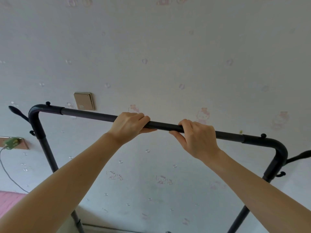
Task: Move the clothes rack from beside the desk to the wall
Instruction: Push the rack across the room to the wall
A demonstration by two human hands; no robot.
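Close against the wall (168,56), the black clothes rack (87,113) stands with its top bar running left to right, sloping a little lower at the right end. Both bare arms reach forward to it. Near the middle of that bar, the left hand (129,126) and right hand (198,137) sit side by side, knuckles up, fingers curled over and thumbs beneath, clamped tight.
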